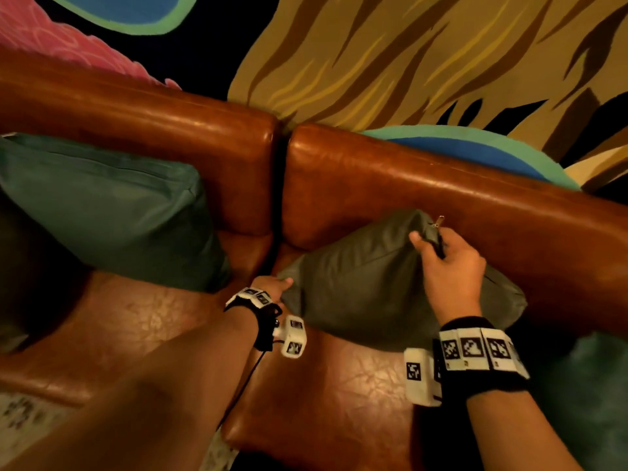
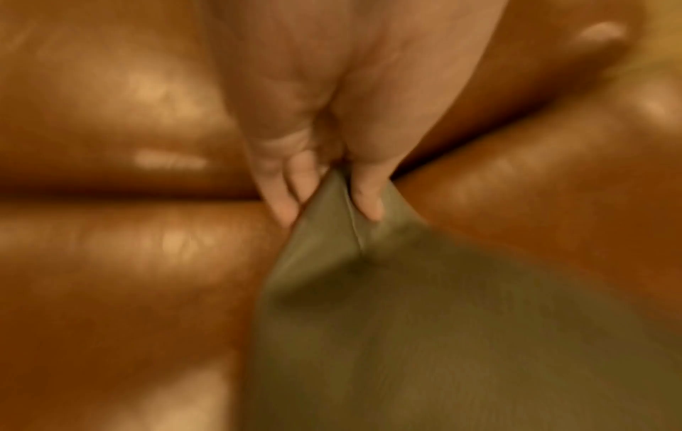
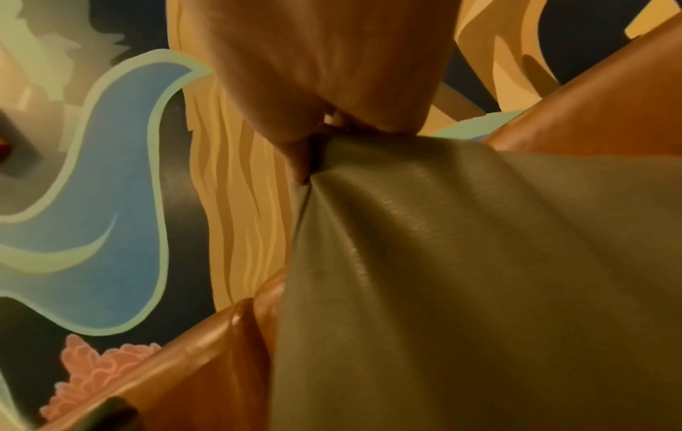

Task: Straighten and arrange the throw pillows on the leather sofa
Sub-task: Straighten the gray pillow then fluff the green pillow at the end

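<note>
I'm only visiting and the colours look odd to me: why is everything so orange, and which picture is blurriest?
Head view: warm dim light, glare streaks on the sofa backrest, edges curved by the wide lens. Left wrist view: blurriest, the left hand and olive pillow smeared. Right wrist view: sharper, the pillow's grain shows by the right hand.

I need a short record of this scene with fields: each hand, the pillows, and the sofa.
left hand: pinches the lower left corner of the grey-green pillow
right hand: grips its upper corner, beside the zipper pull
grey-green pillow: on the right seat cushion, against the backrest
teal pillow: leans on the left backrest, untouched
sofa: brown leather, two seats
</note>
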